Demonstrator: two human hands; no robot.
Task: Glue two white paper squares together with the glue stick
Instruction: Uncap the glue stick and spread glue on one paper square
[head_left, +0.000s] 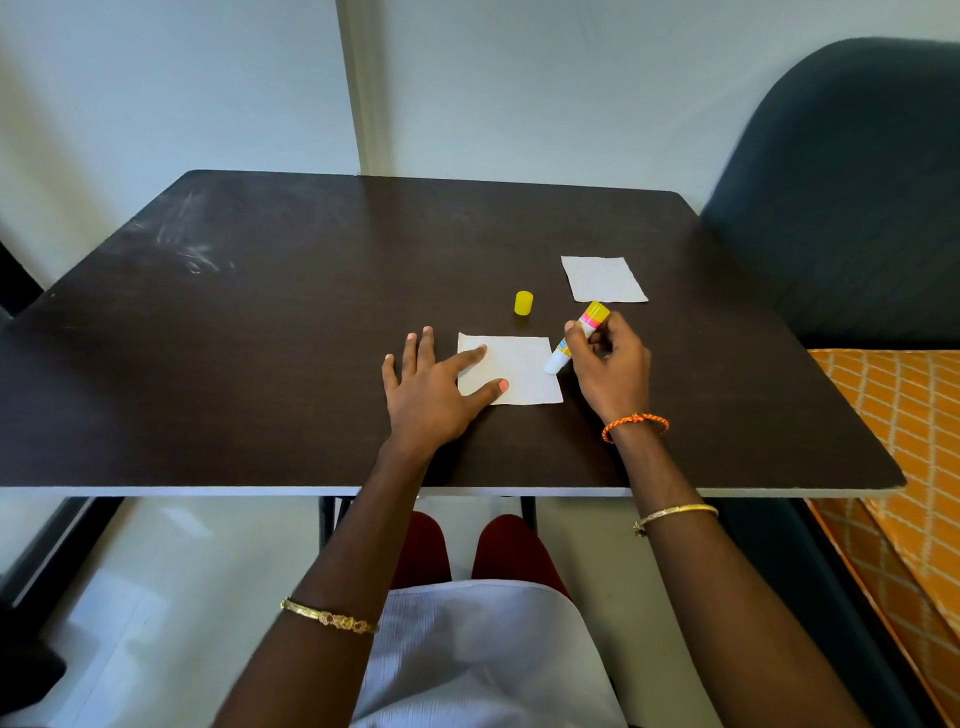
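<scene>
A white paper square (524, 366) lies on the dark table (311, 322) in front of me. My left hand (434, 387) rests flat with its thumb and index finger pressing on the square's left part. My right hand (608, 366) grips an uncapped glue stick (576, 338), tilted, with its white tip touching the square's right edge. The yellow cap (523, 303) stands upright just behind the square. A second white paper square (603, 279) lies farther back to the right, untouched.
A dark upholstered chair (841, 197) stands at the table's right rear corner. Orange patterned fabric (893, 415) lies beside the right edge. A wall runs behind the table. The table's left half is bare dark wood with faint scuffs.
</scene>
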